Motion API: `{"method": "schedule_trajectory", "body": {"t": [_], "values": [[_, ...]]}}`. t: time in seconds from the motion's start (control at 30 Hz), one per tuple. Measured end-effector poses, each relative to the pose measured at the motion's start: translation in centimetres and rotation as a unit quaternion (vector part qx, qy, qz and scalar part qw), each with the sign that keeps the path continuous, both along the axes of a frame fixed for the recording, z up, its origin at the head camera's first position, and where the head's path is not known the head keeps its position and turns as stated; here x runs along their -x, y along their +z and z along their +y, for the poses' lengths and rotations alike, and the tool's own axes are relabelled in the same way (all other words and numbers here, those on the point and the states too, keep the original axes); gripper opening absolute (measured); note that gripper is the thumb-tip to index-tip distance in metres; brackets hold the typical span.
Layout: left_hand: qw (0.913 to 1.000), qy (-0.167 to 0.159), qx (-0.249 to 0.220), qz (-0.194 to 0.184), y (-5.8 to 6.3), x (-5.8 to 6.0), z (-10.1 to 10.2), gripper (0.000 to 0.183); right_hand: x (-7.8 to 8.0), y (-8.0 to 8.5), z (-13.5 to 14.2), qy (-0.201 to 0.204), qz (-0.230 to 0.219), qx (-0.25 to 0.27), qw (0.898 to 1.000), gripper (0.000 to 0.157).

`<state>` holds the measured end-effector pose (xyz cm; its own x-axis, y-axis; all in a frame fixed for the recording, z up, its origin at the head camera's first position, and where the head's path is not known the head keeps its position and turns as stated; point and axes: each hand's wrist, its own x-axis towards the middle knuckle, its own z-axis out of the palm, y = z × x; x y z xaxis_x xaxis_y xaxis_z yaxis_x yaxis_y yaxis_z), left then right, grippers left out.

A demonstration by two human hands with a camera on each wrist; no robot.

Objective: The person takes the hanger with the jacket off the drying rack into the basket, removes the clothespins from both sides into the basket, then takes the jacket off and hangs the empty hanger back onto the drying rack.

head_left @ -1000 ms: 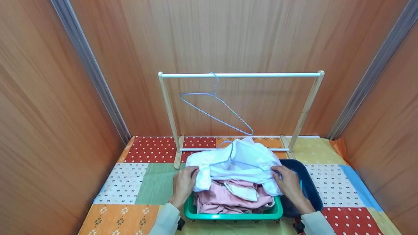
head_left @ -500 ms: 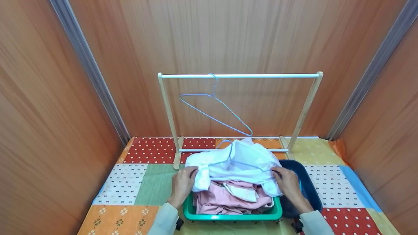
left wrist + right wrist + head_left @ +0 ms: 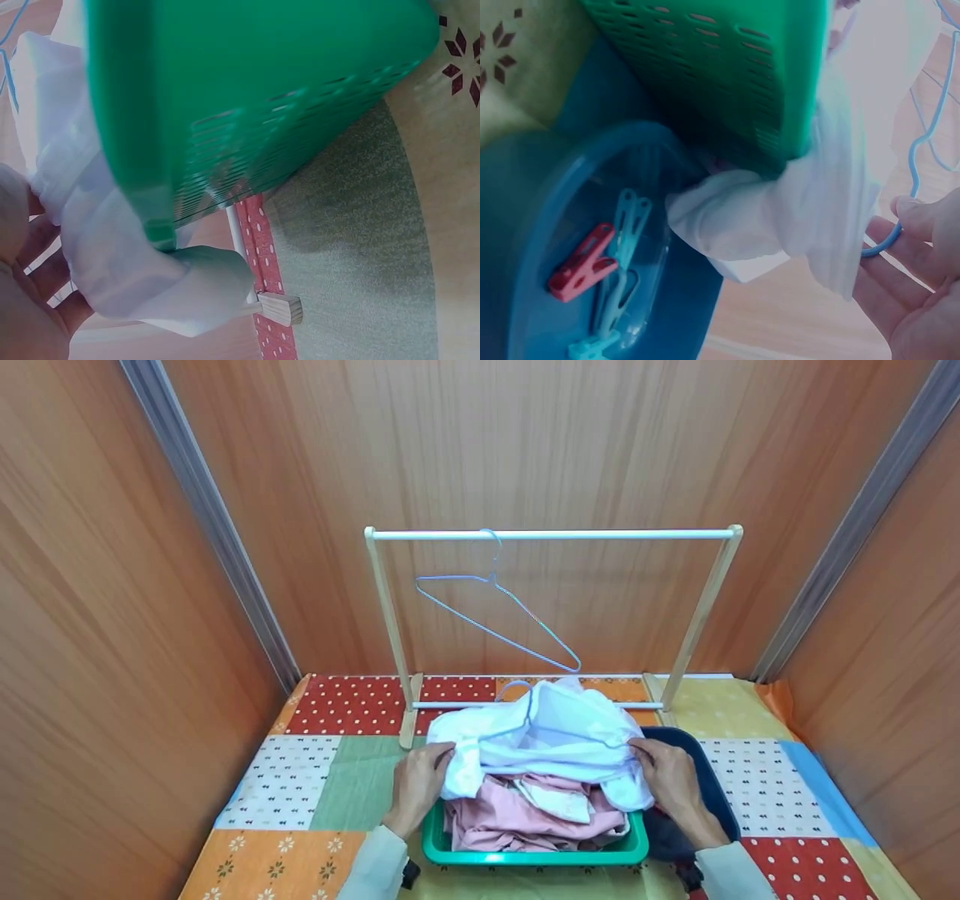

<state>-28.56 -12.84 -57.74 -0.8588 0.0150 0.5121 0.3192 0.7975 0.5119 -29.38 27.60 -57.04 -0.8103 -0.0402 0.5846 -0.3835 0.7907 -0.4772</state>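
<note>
A white garment (image 3: 559,761) lies over a green basket (image 3: 536,858) with a blue hanger (image 3: 531,709) inside its opening, the hook sticking out at the top. My left hand (image 3: 420,780) pinches the garment at its left shoulder; in the left wrist view its fingers (image 3: 52,274) are partly behind the cloth. At the other shoulder, my right hand (image 3: 671,780) holds the end of the hanger. In the right wrist view the thumb (image 3: 913,212) is on the blue wire (image 3: 915,161) and the fingers are beside the cloth. Pink clothes (image 3: 510,814) fill the basket below.
A rack with a white top bar (image 3: 615,534) stands behind, carrying a second blue hanger (image 3: 493,579). Right of the basket is a dark blue tub (image 3: 716,802) holding turquoise clothespins (image 3: 630,225) and a red clothespin (image 3: 583,266). Wooden panels enclose the patchwork-covered table.
My right hand has shifted slightly outward to the right, along with the garment's right shoulder. My left hand stays almost still at the left shoulder.
</note>
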Motion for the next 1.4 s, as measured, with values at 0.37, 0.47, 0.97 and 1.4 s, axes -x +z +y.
{"method": "schedule_trajectory", "body": {"t": [0.37,0.47,0.97,1.4], "values": [[0.9999,-0.007,-0.013,0.009,-0.2,-0.2,-0.3,0.016,-0.7,1.9,0.7,-0.006,0.011,-0.016,1.0,0.018],[0.9998,-0.009,-0.016,0.008,-0.3,-0.2,-0.3,0.017,-0.7,2.4,1.0,-0.008,0.037,-0.02,0.999,0.016],[0.9988,-0.028,-0.003,-0.04,-1.3,-0.6,-1.2,0.019,-1.3,4.5,3.8,-0.047,0.019,-0.018,0.999,0.02],[0.9994,-0.029,-0.002,-0.018,-2.2,-0.6,-1.5,0.019,-2.7,5.4,6.0,-0.056,0.016,-0.045,0.997,0.023]]}}
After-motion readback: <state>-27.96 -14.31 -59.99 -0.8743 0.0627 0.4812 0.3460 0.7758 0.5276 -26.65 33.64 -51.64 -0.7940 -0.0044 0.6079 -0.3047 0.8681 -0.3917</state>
